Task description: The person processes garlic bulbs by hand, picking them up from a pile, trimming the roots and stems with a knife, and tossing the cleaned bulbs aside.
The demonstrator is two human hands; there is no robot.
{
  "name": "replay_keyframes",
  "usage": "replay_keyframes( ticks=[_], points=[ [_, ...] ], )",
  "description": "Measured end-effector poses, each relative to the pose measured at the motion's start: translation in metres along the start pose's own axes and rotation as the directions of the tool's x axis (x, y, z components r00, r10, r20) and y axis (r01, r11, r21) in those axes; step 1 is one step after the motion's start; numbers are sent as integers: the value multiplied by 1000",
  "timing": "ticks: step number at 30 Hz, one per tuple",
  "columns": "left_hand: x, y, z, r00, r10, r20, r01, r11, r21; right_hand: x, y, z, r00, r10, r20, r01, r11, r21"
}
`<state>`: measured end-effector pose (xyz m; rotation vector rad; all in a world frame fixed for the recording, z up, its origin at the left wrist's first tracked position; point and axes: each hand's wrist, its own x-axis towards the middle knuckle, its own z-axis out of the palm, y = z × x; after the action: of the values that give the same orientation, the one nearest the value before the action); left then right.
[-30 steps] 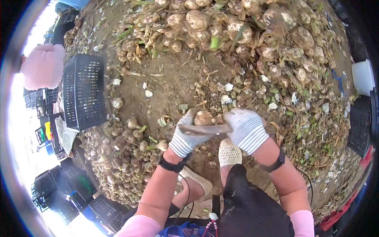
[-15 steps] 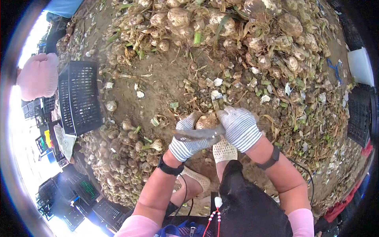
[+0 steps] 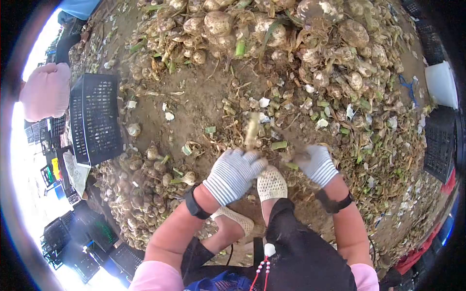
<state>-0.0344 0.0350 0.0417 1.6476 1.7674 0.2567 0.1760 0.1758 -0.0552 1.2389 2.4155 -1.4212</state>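
My left hand (image 3: 234,173), in a white-and-grey striped glove, is closed with its back up over the ground. A pale garlic stalk (image 3: 252,132), smeared by motion, rises from its fingertips; whatever else lies under the fingers is hidden. Off to the right is my right hand (image 3: 316,165), gloved alike, its fingers blurred and dark against the scraps. Cut green stalk pieces (image 3: 279,145) lie between the two hands. Beyond them spreads a large heap of soil-covered garlic bulbs (image 3: 218,23). A lower pile of trimmed bulbs (image 3: 141,194) sits at the left.
A black plastic crate (image 3: 95,121) stands left of the bulbs. On the far right are a white bucket (image 3: 441,85) and another dark crate (image 3: 439,143). My perforated cream shoes (image 3: 271,184) are just below the hands. A pink-covered part of another person (image 3: 46,92) shows at the left edge.
My hands have drawn apart, the right one moving right and down. The grey blade and the garlic bulb seen between them earlier no longer show. The pale stalk now stands above the left fingers.
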Motion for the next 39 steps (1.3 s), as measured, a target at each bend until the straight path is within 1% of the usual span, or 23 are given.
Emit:
replay_keyframes(
  ticks=[2, 6, 8, 10, 12, 14, 16, 17, 18, 21, 22, 24, 25, 27, 29, 30, 31, 32, 34, 35, 36, 38, 39],
  points=[
    [2, -3, 7, 966, 227, 122, -257, 878, 405, 7, -28, -7, 990, -97, 103, 82, 986, 144],
    [1, 0, 3, 927, 348, 140, -373, 814, 444, 21, -46, -1, 964, -224, 141, 224, 974, 22],
    [-5, 3, -4, 922, 385, 52, -369, 827, 425, 24, -23, -2, 946, -61, 320, 116, 981, -155],
    [-17, 0, -11, 932, 356, -62, -313, 881, 355, -12, 17, 6, 994, 4, 105, -13, 997, 80],
    [-34, -17, -10, 980, 80, -180, -29, 962, 270, -40, 19, 9, 995, 94, -29, -73, 906, 418],
    [-81, -58, -20, 920, -247, -305, 326, 913, 244, -49, 36, 5, 910, 394, 127, -413, 851, 323],
    [-118, -68, -58, 540, -766, -349, 838, 528, 139, -70, 64, 16, 918, 364, 157, -387, 735, 557],
    [-145, -88, -67, 110, -916, -385, 983, 157, -92, -79, 72, 16, 943, 307, 127, -330, 820, 468],
    [-158, -79, -66, -77, -862, -502, 929, 121, -351, -84, 68, 10, 964, 249, 97, -267, 889, 371],
    [-207, -157, -8, -24, -634, -773, 843, 402, -357, -102, 60, 28, 836, 460, 300, -549, 686, 477],
    [-172, -162, 12, 56, -675, -735, 784, 486, -386, -102, 55, 34, 790, 486, 375, -614, 627, 480],
    [-101, -171, 51, 217, -738, -639, 636, 604, -481, -109, 79, 68, 884, 359, 301, -449, 833, 324],
    [-68, -204, 76, 281, -726, -628, 706, 599, -377, -109, 63, 67, 841, 410, 352, -536, 714, 451],
    [32, -133, 48, 408, -835, -369, 475, 539, -696, -123, 115, 121, 813, 418, 405, -580, 519, 628],
    [99, -97, 58, 450, -834, -320, 672, 552, -494, -126, 105, 107, 782, 502, 370, -587, 392, 708],
    [130, -61, 62, 467, -814, -345, 815, 547, -190, -123, 101, 94, 752, 565, 338, -557, 272, 784],
    [150, -3, 44, 625, -759, -183, 750, 649, -129, -126, 104, 81, 745, 612, 267, -531, 301, 792],
    [170, 13, 79, 818, -521, -243, 545, 837, 40, -127, 125, 71, 770, 558, 307, -494, 218, 842],
    [184, 88, 90, 959, -266, 98, 255, 960, 117, -119, 135, 30, 788, 515, 337, -356, -64, 932],
    [193, 107, 95, 908, -195, 371, 213, 977, -9, -119, 118, -6, 744, 630, 225, -231, -73, 970],
    [192, 113, 126, 967, 13, 255, 29, 986, -163, -123, 119, -29, 711, 693, 118, -152, -13, 988],
    [184, 114, 131, 993, 99, -64, -118, 862, -493, -136, 133, -66, 660, 745, -102, -57, 185, 981],
    [174, 100, 111, 997, 22, -73, -49, 921, -388, -145, 153, -69, 624, 757, -193, -97, 320, 942]
  ],
)
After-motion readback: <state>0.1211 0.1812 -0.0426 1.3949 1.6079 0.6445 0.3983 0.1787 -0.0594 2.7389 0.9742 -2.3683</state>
